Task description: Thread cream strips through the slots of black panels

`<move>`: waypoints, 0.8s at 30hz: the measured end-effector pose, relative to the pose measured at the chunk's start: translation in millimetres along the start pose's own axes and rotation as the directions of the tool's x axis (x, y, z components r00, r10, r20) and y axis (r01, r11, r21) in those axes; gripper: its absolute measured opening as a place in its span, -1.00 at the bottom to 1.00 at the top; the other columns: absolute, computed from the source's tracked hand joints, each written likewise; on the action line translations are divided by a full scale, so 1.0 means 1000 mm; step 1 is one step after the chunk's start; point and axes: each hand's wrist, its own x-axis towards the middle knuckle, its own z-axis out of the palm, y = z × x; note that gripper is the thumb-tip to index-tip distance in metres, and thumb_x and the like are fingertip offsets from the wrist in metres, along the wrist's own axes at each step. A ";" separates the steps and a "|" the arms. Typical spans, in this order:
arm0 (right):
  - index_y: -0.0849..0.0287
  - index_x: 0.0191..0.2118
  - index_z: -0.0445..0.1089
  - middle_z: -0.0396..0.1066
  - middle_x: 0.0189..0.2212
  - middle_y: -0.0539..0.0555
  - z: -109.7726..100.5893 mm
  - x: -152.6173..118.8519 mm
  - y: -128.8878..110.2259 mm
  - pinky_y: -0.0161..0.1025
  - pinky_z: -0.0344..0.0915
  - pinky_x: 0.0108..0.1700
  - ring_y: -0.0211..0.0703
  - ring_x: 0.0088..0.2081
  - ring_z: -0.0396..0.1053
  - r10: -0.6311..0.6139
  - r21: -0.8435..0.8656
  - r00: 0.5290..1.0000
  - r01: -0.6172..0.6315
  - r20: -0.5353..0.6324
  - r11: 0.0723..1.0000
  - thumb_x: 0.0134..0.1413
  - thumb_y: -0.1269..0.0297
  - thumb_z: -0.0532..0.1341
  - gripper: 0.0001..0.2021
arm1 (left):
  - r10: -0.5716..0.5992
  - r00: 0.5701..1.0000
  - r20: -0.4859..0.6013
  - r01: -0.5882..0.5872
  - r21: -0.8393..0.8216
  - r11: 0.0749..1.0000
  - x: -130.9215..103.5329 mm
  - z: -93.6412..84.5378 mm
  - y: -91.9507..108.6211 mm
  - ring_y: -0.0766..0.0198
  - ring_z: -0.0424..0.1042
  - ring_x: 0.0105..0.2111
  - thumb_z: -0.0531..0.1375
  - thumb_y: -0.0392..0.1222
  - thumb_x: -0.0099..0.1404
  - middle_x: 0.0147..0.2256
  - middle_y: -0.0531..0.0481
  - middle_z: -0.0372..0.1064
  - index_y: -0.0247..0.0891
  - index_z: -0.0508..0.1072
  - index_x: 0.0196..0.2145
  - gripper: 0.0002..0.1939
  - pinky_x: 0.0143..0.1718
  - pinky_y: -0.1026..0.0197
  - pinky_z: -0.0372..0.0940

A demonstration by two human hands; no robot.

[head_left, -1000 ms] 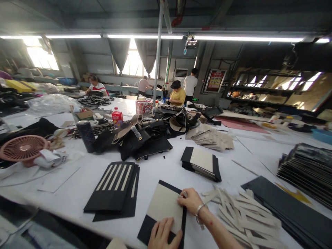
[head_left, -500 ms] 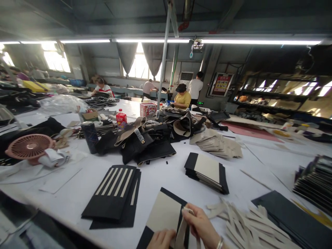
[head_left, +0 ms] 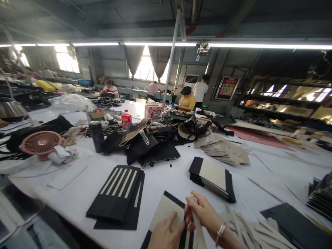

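The left hand (head_left: 165, 236) lies spread on a black-and-beige panel (head_left: 160, 215) on the table (head_left: 166, 180); light pressure could let it skid. The right hand (head_left: 204, 213) pinches a pale strip (head_left: 199, 231), which might twist if held only near one end, or snag the loose strips (head_left: 240, 226) beyond.

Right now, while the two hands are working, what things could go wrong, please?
The strip hangs loosely from the right hand, so it might twist or land crooked on the panel.
The bracelet is close to the tangled loose strips and could catch one.
The red bottle stands near the black heap; if the heap shifts, it may tip.
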 end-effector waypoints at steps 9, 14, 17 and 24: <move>0.16 -0.64 0.22 0.18 -0.70 -0.10 -0.008 0.061 0.038 -0.34 0.08 -0.53 -0.29 -0.57 0.20 0.025 -0.627 0.990 -0.108 -0.141 0.772 -0.40 0.41 0.20 -0.90 | -0.143 0.980 0.137 0.150 -0.045 0.988 0.032 -0.021 0.017 -0.21 0.36 -0.12 0.25 0.15 0.01 0.25 -0.28 -0.18 -0.05 0.01 0.21 -0.14 -0.17 -0.18 0.32; 0.16 -0.64 0.27 0.26 -0.68 -0.06 -0.003 0.076 0.043 -0.31 0.05 -0.52 -0.24 -0.56 0.24 0.049 -0.708 0.988 -0.138 -0.144 0.693 -0.43 0.38 0.21 -0.92 | -0.134 0.982 0.131 0.143 -0.059 0.988 0.029 -0.024 0.020 -0.22 0.38 -0.17 0.24 0.17 0.00 0.24 -0.26 -0.15 -0.03 0.05 0.19 -0.16 -0.21 -0.21 0.32; 0.17 -0.65 0.25 0.25 -0.69 -0.05 -0.001 0.077 0.045 -0.32 0.03 -0.54 -0.25 -0.55 0.23 0.061 -0.719 0.990 -0.132 -0.124 0.682 -0.45 0.41 0.20 -0.92 | -0.118 0.989 0.093 0.124 -0.063 0.990 0.027 -0.022 0.020 -0.18 0.39 -0.20 0.25 0.14 -0.01 0.24 -0.25 -0.14 -0.01 0.02 0.19 -0.15 -0.23 -0.19 0.33; 0.17 -0.66 0.19 0.12 -0.73 -0.15 0.024 0.038 0.035 -0.40 -0.04 -0.60 -0.36 -0.61 0.12 0.065 -0.643 0.996 -0.013 0.057 0.766 -0.42 0.49 0.09 -0.92 | -0.057 0.998 0.027 0.061 -0.179 0.982 0.021 -0.019 0.015 -0.07 0.26 -0.03 0.23 0.15 0.03 0.09 -0.12 0.16 -0.08 0.27 0.06 -0.35 -0.05 -0.05 0.23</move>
